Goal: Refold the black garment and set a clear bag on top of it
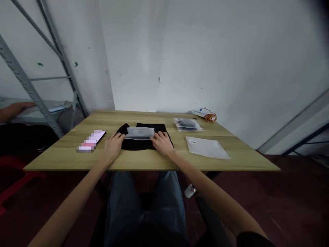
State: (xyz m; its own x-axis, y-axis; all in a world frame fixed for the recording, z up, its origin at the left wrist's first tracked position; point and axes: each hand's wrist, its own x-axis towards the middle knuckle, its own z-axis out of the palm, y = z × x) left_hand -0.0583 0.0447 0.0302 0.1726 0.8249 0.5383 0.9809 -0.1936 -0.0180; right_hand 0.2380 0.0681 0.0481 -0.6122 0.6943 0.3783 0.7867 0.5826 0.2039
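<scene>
A black piece of fabric (pixel 136 145), probably a garment, lies spread flat on the wooden table (pixel 77 164) in front of me. Across it rests a frosted plastic bag (pixel 140 131), folded into a narrow strip with a dark lower edge. My left hand (pixel 114 142) has its fingers closed at the strip's left end, over the fabric's left side. At the other end, my right hand (pixel 162 142) grips the strip's right corner with bent fingers, and its palm side rests above the black fabric. The fingertips' undersides are hidden.
A phone (pixel 91 141) lies left of the fabric. To the right are a flat frosted bag (pixel 207 147) and a stack of filled bags (pixel 187 124). Behind them sit a power strip (pixel 199 113) and a coiled orange cable (pixel 210 117). Another person's arm (pixel 14 110) shows beyond the metal rack (pixel 28 85).
</scene>
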